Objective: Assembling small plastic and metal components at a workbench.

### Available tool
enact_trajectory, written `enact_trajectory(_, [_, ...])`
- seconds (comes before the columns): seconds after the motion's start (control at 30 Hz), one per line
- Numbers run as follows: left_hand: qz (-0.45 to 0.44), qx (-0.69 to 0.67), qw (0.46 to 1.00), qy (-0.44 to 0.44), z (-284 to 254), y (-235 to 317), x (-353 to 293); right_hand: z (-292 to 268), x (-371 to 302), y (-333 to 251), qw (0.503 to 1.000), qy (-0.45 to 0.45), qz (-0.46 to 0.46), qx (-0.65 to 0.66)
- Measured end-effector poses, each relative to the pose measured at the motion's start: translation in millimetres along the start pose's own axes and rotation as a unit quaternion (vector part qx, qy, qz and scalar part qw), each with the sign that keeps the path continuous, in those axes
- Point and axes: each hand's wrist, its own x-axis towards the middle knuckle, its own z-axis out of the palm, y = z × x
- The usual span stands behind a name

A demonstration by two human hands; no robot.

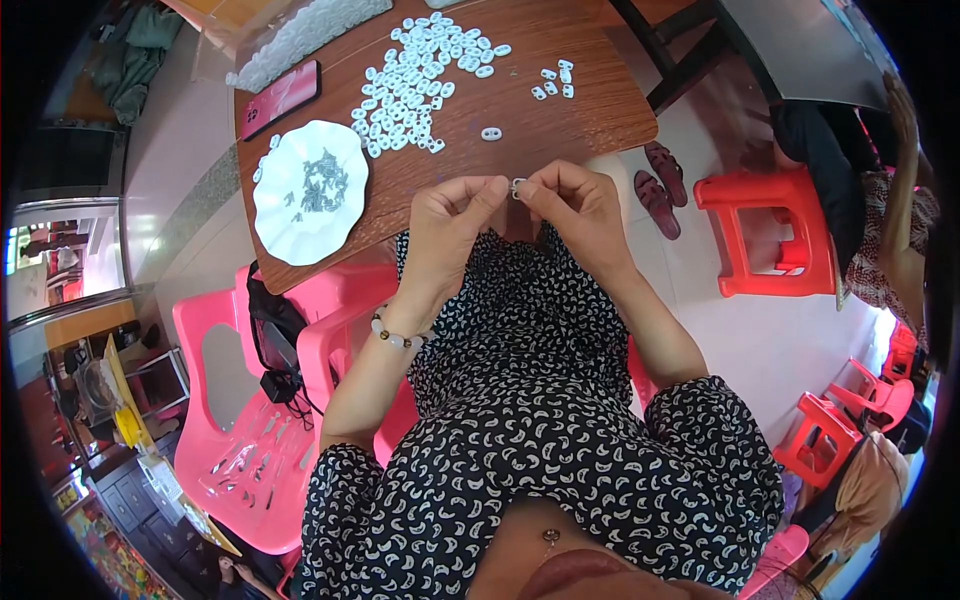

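Note:
Just past the table's near edge, my left hand and my right hand are raised close together, thumbs and forefingers pinched. Between the fingertips is a small white plastic piece, partly covered by them. One white oval piece with two holes lies by itself on the table a little beyond. A large pile of similar white oval pieces spreads farther back. To the left sits a white scalloped plate, carrying a heap of tiny grey pieces whose exact kind is too small to make out.
The brown wooden table also bears several small white pieces at the right and a pink phone at the left. A pink chair holds a black bag. On the right are a red stool, slippers and another person.

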Motion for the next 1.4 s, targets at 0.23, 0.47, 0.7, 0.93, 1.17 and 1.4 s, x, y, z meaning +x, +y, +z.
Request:
enact_trajectory(0.23, [-0.071,-0.092,0.993,0.002,0,-5,1,2,-2,-3,0.999,0.0,-0.015,-0.047])
enact_trajectory(0.47, [-0.077,-0.082,0.994,-0.011,-3,-6,2,4,-2,-5,0.999,0.014,-0.003,-0.047])
enact_trajectory(0.7, [-0.091,-0.08,0.992,0.015,-4,-8,-2,3,-1,-4,0.998,0.026,-0.015,-0.054])
enact_trajectory(0.93, [-0.039,-0.028,0.998,0.032,-18,1,5,5,1,-4,0.997,0.04,-0.045,-0.043])
enact_trajectory(1.17, [0.252,0.375,0.887,0.089,-35,15,103,-4,3,-6,0.998,0.039,-0.041,-0.037])
enact_trajectory(1.4, [0.286,0.529,0.798,0.027,-10,35,174,-2,2,-6,0.999,0.022,-0.032,0.033])
